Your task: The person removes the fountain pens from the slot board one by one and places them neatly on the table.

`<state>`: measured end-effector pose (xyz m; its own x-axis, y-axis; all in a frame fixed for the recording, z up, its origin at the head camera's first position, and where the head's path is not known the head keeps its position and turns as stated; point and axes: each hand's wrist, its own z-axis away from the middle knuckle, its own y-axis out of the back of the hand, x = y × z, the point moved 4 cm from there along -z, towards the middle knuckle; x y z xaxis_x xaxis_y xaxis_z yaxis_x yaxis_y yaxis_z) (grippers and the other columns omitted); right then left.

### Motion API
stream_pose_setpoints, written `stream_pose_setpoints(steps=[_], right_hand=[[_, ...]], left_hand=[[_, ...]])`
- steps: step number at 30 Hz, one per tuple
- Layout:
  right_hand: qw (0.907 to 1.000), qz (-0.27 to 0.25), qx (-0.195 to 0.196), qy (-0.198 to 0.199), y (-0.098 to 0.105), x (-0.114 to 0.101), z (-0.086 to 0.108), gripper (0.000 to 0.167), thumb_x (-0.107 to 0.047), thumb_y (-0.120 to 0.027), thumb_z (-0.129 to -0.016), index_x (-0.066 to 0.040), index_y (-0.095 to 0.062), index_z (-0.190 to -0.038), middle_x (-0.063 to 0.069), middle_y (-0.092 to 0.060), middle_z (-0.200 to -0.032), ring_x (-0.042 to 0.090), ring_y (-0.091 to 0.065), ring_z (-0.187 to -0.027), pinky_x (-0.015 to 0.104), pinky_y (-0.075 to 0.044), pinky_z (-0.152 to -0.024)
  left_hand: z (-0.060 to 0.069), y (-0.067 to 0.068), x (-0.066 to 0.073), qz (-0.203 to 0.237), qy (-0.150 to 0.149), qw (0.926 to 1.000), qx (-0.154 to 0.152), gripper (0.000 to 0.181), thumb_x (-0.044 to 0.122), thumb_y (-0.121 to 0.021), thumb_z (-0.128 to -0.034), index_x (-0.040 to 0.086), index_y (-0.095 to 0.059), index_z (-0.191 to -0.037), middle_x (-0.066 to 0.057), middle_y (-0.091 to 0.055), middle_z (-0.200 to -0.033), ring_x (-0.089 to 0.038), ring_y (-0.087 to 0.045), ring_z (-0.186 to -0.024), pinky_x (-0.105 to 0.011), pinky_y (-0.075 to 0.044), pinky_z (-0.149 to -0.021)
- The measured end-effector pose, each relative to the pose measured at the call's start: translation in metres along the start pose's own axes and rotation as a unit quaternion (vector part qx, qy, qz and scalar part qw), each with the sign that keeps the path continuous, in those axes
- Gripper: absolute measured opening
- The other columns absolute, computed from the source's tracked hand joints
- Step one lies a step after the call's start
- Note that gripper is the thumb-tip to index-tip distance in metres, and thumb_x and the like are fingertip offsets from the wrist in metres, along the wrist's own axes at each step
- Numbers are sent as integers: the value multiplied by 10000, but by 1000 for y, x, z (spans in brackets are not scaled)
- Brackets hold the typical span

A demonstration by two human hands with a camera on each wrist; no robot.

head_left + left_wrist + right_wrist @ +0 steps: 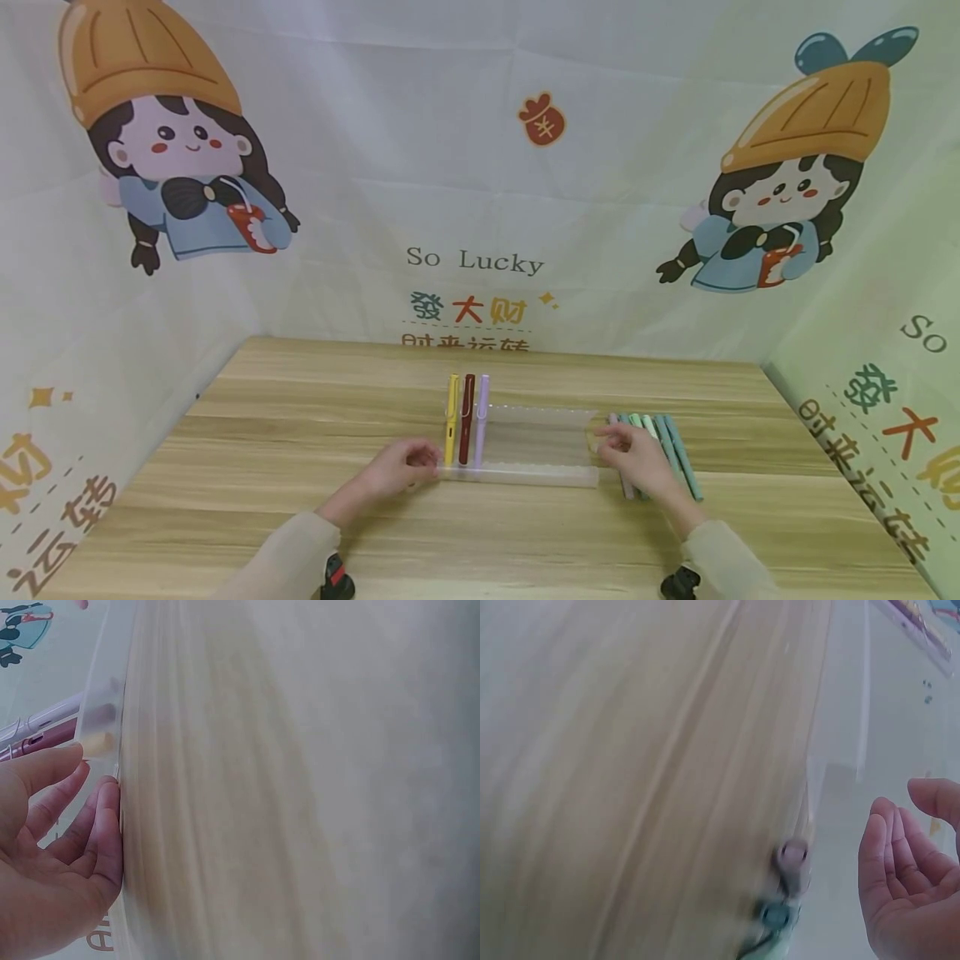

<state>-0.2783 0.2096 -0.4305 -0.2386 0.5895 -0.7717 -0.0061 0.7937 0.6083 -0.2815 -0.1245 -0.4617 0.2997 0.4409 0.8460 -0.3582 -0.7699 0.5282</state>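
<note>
A clear plastic pen tray (536,476) with a frosted front strip lies on the table. Side by side in its left part are a yellow pen (451,421), a dark red pen (467,421) and a lilac pen (482,417), their near ends at the strip. My left hand (402,467) has thumb and fingertips around the tray's front left corner, seemingly pinching it. At the tray's right end is my right hand (637,458), thumb and fingers apart with no pen between them. Several grey, green and teal pens (678,458) lie beside and partly under it.
A wood-grain table (315,392) carries everything. Pale printed cloth (360,167) with cartoon figures and lettering rises at the back and both sides. A dark wrist device (337,579) sits on the left sleeve, another (680,582) on the right.
</note>
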Motion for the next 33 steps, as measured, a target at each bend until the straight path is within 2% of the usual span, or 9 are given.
stream_pose_setpoints(steps=[8,9,10,12,14,17,19,26,33], right_hand=[[9991,-368,-156,155,-23,-14,-7,218,-3,-600,-797,45,-604,-1010,29,-592,-771,156,-568,-695,312,-475,-641],[9988,-400,-178,231,-25,-17,-8,218,2,-597,-796,50,-603,-1009,31,-597,-761,157,-575,-685,345,-460,-730],[9985,-402,-184,308,-28,-19,-10,216,6,-597,-794,52,-604,-1005,27,-601,-753,151,-580,-677,379,-457,-742],[9983,-268,-152,496,-32,-23,-12,205,3,-604,-792,40,-613,-993,10,-608,-731,136,-587,-668,443,-316,-922],[9973,-245,-154,668,-37,-28,-14,196,8,-606,-790,41,-617,-983,12,-611,-727,136,-588,-665,448,-322,-914],[9955,-320,-110,882,-43,-35,-15,184,14,-614,-786,42,-620,-968,34,-611,-747,158,-583,-682,340,-419,-821],[9941,-497,-123,957,-48,-40,-17,182,23,-617,-783,56,-615,-962,63,-611,-769,181,-578,-693,280,-480,-621],[9934,-879,-182,721,-67,-48,-23,198,24,-625,-775,77,-603,-965,104,-618,-814,203,-576,-729,244,-472,-642],[9929,-1037,54,579,-79,-51,-27,210,27,-646,-755,75,-606,-955,136,-629,-821,231,-593,-725,241,-481,-629]], left_hand=[[0,0,0,-61,-10,10000,13,132,43,-615,-803,5,-587,-926,-29,-565,-814,-181,-527,-766,-255,-468,-590],[1,0,1,-60,-13,10000,17,130,41,-615,-803,5,-587,-925,-29,-565,-813,-180,-527,-765,-255,-468,-588],[1,0,1,-60,-14,10000,21,129,39,-614,-803,5,-587,-924,-28,-565,-811,-180,-527,-762,-256,-468,-584],[1,0,1,-49,-7,10000,25,128,38,-613,-802,6,-587,-924,-27,-565,-809,-179,-527,-760,-258,-469,-580],[1,0,0,-50,-13,10000,23,128,38,-614,-802,6,-587,-923,-27,-565,-808,-178,-526,-758,-260,-469,-578],[0,0,0,-61,-23,10000,16,127,41,-614,-804,8,-588,-923,-27,-564,-808,-175,-524,-758,-260,-468,-578],[0,0,0,-59,-18,10000,9,123,46,-613,-807,10,-588,-921,-27,-562,-807,-174,-522,-755,-261,-467,-572],[1,-1,0,-8,5,10000,-20,131,54,-612,-810,2,-585,-927,-32,-558,-809,-181,-520,-758,-269,-466,-564],[1,0,0,71,40,10000,-8,139,49,-612,-807,-4,-586,-933,-35,-562,-812,-186,-525,-762,-277,-471,-575]])
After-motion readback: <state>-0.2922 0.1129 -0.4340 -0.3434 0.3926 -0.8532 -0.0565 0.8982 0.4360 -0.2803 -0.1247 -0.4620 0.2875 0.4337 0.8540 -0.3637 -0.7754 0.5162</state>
